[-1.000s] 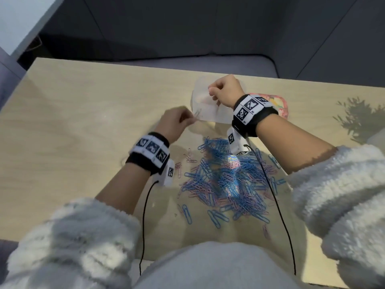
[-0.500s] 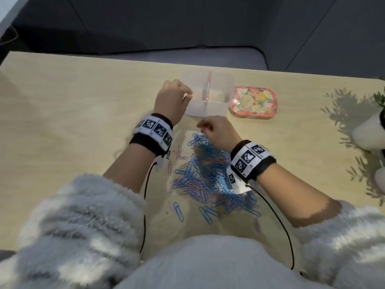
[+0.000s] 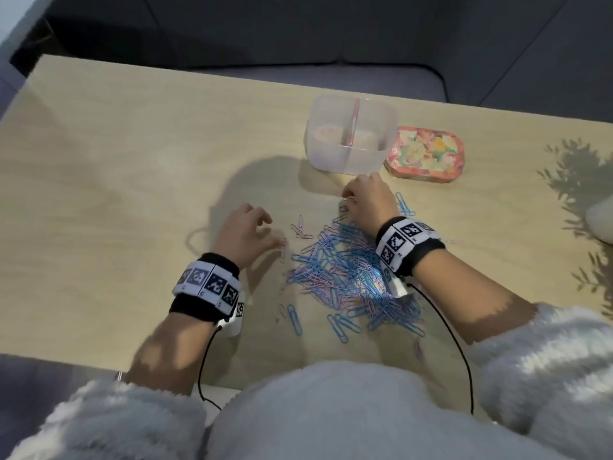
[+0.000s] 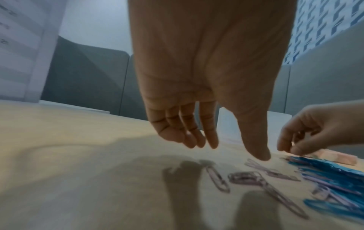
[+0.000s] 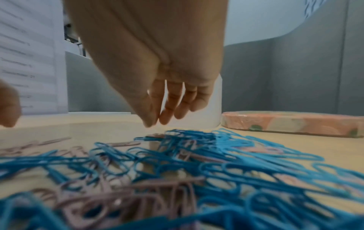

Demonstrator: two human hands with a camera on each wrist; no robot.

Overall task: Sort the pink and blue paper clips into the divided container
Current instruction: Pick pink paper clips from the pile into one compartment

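A mixed pile of blue and pink paper clips (image 3: pixel 345 277) lies on the table in front of me. The clear divided container (image 3: pixel 351 157) stands just beyond it; what lies inside is unclear. My left hand (image 3: pixel 273 231) hovers at the pile's left edge, fingers loosely hanging and holding nothing (image 4: pixel 232 151). Loose pink clips (image 4: pixel 216 179) lie right under it. My right hand (image 3: pixel 346 194) hangs over the pile's far edge, close to the container. Its thumb and fingers (image 5: pixel 155 120) point down, nearly together, with no clip seen between them.
A pink flowered lid (image 3: pixel 424 154) lies flat right of the container (image 5: pixel 214 109). A few stray blue clips (image 3: pixel 295 318) sit near the front edge. Bare wood (image 3: pixel 132 194) spreads to the left. A white object (image 3: pixel 600 220) sits at the far right.
My left hand has come back from the container's left side to the pile's left edge. My right hand, over the container a second ago, stays at the pile's far edge.
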